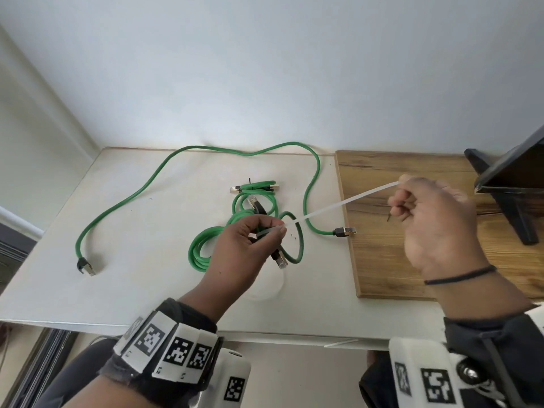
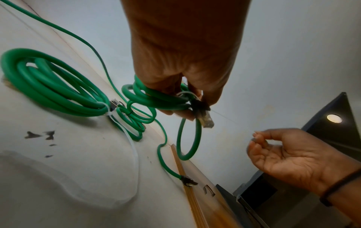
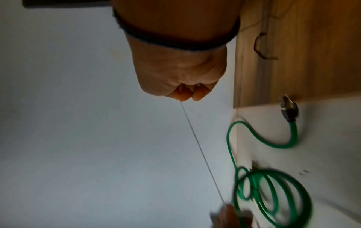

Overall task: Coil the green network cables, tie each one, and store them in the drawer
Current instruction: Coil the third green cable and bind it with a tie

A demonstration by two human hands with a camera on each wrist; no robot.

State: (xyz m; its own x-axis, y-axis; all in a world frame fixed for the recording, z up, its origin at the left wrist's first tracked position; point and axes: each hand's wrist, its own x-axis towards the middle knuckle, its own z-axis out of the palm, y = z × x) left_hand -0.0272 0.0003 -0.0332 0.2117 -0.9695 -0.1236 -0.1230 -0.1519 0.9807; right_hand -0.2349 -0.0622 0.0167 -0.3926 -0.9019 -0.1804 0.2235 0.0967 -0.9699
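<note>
My left hand [image 1: 269,231] holds a coiled green cable [image 1: 203,254] just above the white table [image 1: 117,284], pinching it where a white zip tie [image 1: 338,205] wraps the loops. My right hand [image 1: 401,192] pinches the tie's tail and holds it taut, up and to the right, over the wooden board. In the right wrist view the zip tie [image 3: 195,138] runs as a thin line from my closed fingers [image 3: 187,95] to the blurred coil [image 3: 273,197]. In the left wrist view, the held coil [image 2: 156,100] has a clear plug [image 2: 207,121] hanging below my fingers.
A long loose green cable [image 1: 164,172] sprawls over the table, one plug [image 1: 344,232] at the wooden board's [image 1: 412,260] edge. Two tied coils [image 1: 256,187] [image 1: 253,206] lie behind my left hand. A black monitor on a stand [image 1: 515,201] occupies the right.
</note>
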